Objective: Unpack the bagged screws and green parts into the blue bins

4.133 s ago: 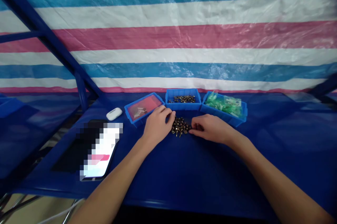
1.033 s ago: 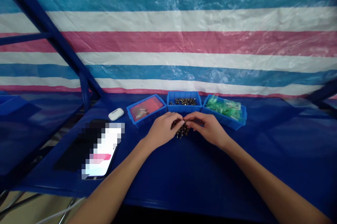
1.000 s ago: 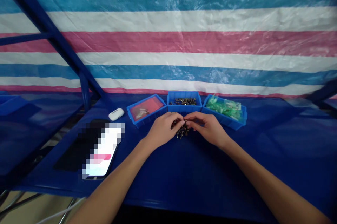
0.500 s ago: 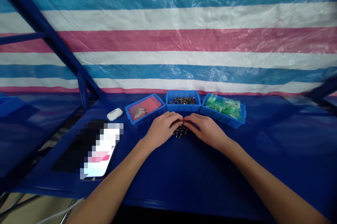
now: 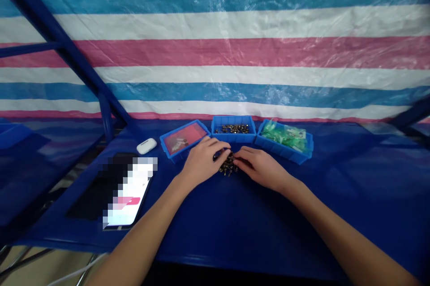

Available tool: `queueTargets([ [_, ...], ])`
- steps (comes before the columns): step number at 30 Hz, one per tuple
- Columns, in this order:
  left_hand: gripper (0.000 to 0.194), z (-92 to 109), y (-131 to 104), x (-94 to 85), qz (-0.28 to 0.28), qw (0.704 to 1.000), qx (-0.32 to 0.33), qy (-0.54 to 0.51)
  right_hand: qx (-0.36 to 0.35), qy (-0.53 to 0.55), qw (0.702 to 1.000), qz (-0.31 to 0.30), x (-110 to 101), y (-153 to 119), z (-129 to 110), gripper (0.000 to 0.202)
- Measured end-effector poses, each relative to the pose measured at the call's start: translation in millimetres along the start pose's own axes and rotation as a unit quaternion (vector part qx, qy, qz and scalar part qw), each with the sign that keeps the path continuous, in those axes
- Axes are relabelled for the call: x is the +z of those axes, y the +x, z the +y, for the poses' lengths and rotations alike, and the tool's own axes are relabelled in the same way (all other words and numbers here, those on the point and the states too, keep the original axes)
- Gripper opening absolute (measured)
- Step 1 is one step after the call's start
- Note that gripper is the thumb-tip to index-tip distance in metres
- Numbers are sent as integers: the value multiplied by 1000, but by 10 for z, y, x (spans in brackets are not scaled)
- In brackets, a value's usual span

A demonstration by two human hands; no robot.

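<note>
- Head view, hands: the left hand point(image 5: 201, 159) is partly curled, thumb and forefinger slightly parted over the pile; the right hand point(image 5: 264, 167) is half-closed, fingertips at its opposite edge. Whether either grips a part cannot be told.
- Head view, parts: a heap of small dark, brassy parts point(image 5: 229, 167) lies on the worktop point(image 5: 218, 223), between the two hands; similar pieces point(image 5: 237, 128) sit in the middle blue bin point(image 5: 234, 137), beyond the fingertips.
- Head view, surroundings: the right bin point(image 5: 282, 150), beyond the right hand, contains green packets point(image 5: 285, 136).
- Head view, handling (judged): each part is probably light, stiff, smooth and not fragile, liable to roll or tangle with its neighbours; best taken singly by its wider end, between thumb and forefinger.
</note>
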State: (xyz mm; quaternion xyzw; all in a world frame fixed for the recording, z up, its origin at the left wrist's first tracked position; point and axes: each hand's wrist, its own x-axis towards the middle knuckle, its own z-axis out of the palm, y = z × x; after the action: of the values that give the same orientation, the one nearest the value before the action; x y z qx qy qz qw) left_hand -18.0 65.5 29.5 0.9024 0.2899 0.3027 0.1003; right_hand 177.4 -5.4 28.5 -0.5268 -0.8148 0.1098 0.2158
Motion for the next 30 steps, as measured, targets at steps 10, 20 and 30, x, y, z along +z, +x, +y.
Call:
queueTargets([
  [10, 21, -50, 8, -1, 97, 993, -45, 46, 184, -134, 952, 202, -89, 102, 188, 38],
  [20, 21, -38, -7, 32, 57, 996, -52, 45, 57, -5, 998, -6, 13, -6, 183, 15],
  [30, 21, -4, -17, 78, 34, 997, -34, 60, 63, -38, 997, -9, 3, -18, 184, 14],
])
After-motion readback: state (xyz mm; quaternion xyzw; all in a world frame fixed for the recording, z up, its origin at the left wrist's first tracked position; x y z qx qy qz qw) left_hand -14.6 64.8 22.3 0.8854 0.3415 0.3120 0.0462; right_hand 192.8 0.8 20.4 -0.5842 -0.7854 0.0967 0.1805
